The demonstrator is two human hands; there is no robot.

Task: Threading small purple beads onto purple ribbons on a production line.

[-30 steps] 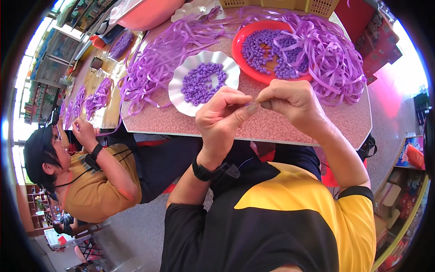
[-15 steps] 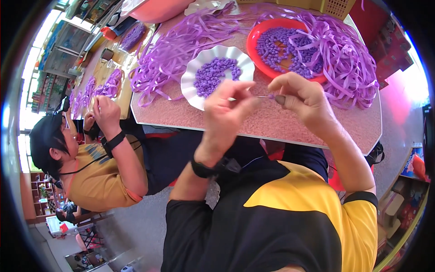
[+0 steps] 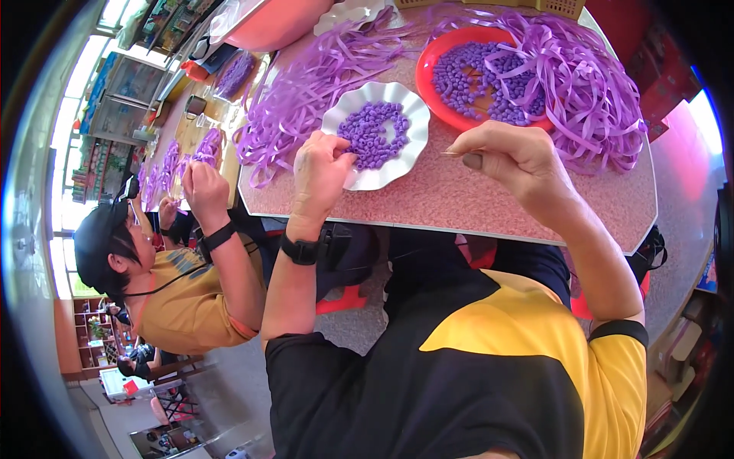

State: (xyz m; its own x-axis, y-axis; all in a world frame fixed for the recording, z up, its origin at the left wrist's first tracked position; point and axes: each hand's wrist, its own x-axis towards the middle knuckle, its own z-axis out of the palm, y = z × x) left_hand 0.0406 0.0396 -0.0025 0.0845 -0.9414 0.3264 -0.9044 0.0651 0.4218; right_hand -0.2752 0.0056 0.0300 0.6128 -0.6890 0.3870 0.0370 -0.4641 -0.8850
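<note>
Head cam, L hand (image 3: 321, 172) at beads (image 3: 373, 136) (purp., rnd)

Craft wkshop: tbl (image 3: 459, 205) w/ beads (image 3: 371, 151), shelves (image 3: 86, 334)

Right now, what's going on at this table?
A person is working with purple beads. The left hand is at the left side of the white scalloped dish of beads; whether it holds one can't be seen. The right hand pinches a thin needle-like piece, apart from the dish. A red plate holds more beads, with purple ribbons draped over its right side. A co-worker sits to the left, hands raised.
</note>
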